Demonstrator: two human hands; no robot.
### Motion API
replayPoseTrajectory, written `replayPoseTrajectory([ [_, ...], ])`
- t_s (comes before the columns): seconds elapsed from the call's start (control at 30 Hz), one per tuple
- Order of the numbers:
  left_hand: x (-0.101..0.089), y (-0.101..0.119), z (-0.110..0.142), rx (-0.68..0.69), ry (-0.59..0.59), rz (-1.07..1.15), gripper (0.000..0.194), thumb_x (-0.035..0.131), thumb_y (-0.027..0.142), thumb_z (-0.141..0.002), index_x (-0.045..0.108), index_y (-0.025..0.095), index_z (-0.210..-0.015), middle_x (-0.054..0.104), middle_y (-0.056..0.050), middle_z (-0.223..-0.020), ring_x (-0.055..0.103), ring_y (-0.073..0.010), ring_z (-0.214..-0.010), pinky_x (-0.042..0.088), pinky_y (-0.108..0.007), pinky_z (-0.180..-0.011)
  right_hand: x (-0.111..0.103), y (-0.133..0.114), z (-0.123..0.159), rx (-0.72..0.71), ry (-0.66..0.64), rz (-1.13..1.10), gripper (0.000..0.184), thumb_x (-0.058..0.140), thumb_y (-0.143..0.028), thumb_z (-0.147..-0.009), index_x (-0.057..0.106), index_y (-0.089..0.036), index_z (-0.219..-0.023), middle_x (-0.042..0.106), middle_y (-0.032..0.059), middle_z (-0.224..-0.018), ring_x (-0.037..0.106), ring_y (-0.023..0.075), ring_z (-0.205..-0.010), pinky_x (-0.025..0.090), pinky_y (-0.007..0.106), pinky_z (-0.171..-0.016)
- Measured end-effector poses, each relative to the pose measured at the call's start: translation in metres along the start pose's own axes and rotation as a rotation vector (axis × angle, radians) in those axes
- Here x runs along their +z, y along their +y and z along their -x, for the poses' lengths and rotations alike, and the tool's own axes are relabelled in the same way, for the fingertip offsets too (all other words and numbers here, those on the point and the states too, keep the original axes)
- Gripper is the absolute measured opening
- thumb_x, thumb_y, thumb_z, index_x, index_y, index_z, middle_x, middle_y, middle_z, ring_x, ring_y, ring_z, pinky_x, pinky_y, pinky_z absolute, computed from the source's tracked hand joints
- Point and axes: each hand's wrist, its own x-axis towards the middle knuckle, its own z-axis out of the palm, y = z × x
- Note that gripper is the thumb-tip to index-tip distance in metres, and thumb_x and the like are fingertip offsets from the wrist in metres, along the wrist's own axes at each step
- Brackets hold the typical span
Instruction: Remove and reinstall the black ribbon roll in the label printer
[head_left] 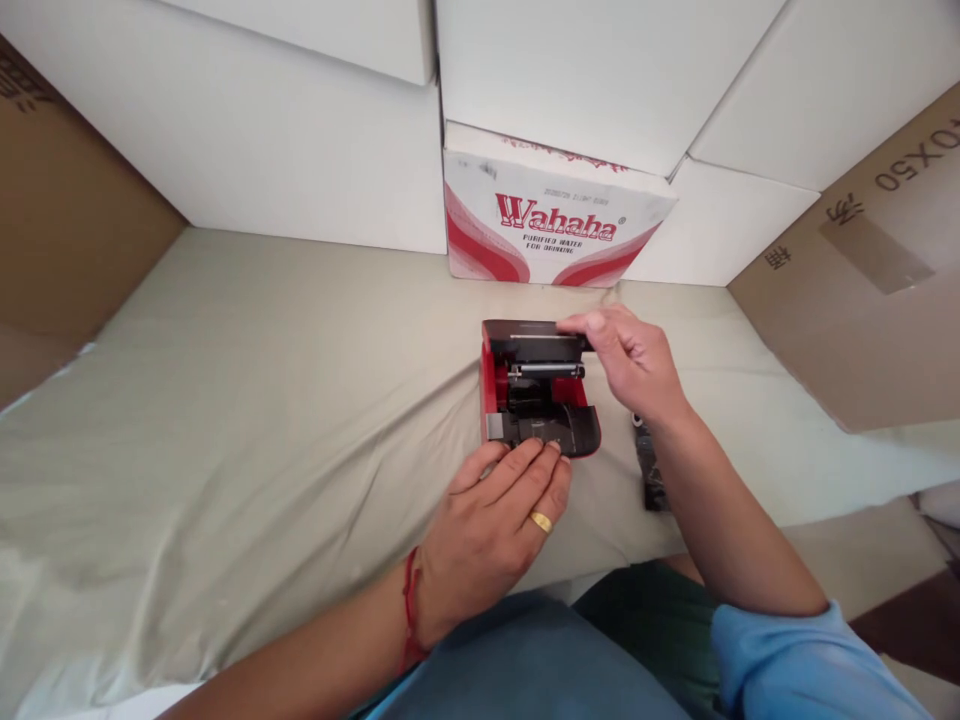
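A small red and black printer (541, 425) sits on the cloth with its lid (536, 328) raised. Inside it, a roller (551, 370) and the red inner walls show. My left hand (499, 520), with a gold ring, rests its outstretched fingers flat on the printer's black front part. At the lid's right corner, my right hand (630, 360) has its thumb and fingers closed on the edge; some of those fingers are hidden. Beside my right forearm lies a black object (651, 465), partly covered, its kind unclear.
A beige cloth (300, 350) with creases covers the surface. Behind the printer stands a Wahaha water carton (559, 220) against stacked white boxes (322, 150). Brown cardboard boxes flank both sides, one at left (67, 200) and one at right (862, 270).
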Motion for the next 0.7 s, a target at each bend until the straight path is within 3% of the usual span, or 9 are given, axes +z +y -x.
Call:
replayPoseTrajectory([
  [0.1, -0.002, 0.001, 0.002, -0.003, -0.007, 0.006, 0.038, 0.056, -0.002, -0.109, 0.079, 0.014, -0.135, 0.095, -0.007, -0.129, 0.089, -0.023, -0.121, 0.053, -0.041, -0.113, -0.002, -0.005, 0.017, -0.093, -0.062, 0.074, 0.056, 0.051, -0.066, -0.125, 0.094, -0.03, -0.126, 0.094, 0.0078, -0.135, 0.085, 0.0291, -0.135, 0.059, 0.053, -0.128],
  [0.23, -0.001, 0.001, 0.004, -0.017, -0.017, 0.006, 0.037, 0.057, 0.0, -0.11, 0.079, 0.017, -0.135, 0.095, -0.007, -0.129, 0.089, -0.0222, -0.121, 0.052, -0.04, -0.115, -0.001, -0.001, 0.047, -0.094, -0.172, 0.113, 0.05, 0.045, -0.05, -0.128, 0.087, -0.03, -0.145, 0.086, 0.0078, -0.155, 0.075, 0.0276, -0.158, 0.046, 0.058, -0.144],
  [0.37, 0.002, 0.001, 0.001, -0.013, -0.003, 0.02, 0.033, 0.061, 0.0, -0.109, 0.077, 0.015, -0.134, 0.096, -0.008, -0.126, 0.089, -0.0227, -0.12, 0.053, -0.041, -0.114, 0.005, 0.007, 0.071, -0.11, -0.235, 0.233, 0.046, 0.047, -0.039, -0.128, 0.083, -0.025, -0.154, 0.079, 0.0107, -0.166, 0.069, 0.0262, -0.164, 0.045, 0.057, -0.146],
  [0.5, -0.006, -0.004, -0.008, -0.057, 0.008, 0.116, 0.028, 0.065, 0.004, -0.11, 0.075, 0.015, -0.134, 0.095, -0.009, -0.125, 0.088, -0.0237, -0.116, 0.057, -0.042, -0.108, 0.01, 0.011, 0.076, -0.086, -0.235, 0.27, 0.043, 0.049, -0.035, -0.127, 0.084, -0.029, -0.152, 0.08, 0.0086, -0.164, 0.07, 0.0253, -0.163, 0.045, 0.056, -0.145],
  [0.6, -0.016, -0.016, -0.01, -0.19, 0.068, 0.233, 0.033, 0.067, 0.009, -0.111, 0.074, 0.023, -0.141, 0.091, -0.009, -0.136, 0.085, -0.023, -0.124, 0.061, -0.039, -0.111, 0.013, 0.01, 0.077, -0.056, -0.208, 0.225, 0.043, 0.049, -0.036, -0.128, 0.083, -0.029, -0.152, 0.08, 0.0094, -0.165, 0.069, 0.0277, -0.164, 0.042, 0.063, -0.146],
  [0.7, -0.017, -0.039, -0.002, -0.542, 0.155, 0.412, 0.032, 0.07, 0.021, -0.114, 0.075, 0.031, -0.144, 0.084, -0.007, -0.149, 0.079, -0.0261, -0.141, 0.06, -0.045, -0.125, 0.016, 0.003, 0.086, -0.074, -0.149, 0.187, 0.04, 0.051, -0.038, -0.127, 0.082, -0.027, -0.151, 0.08, 0.0114, -0.165, 0.069, 0.0289, -0.164, 0.039, 0.064, -0.148],
])
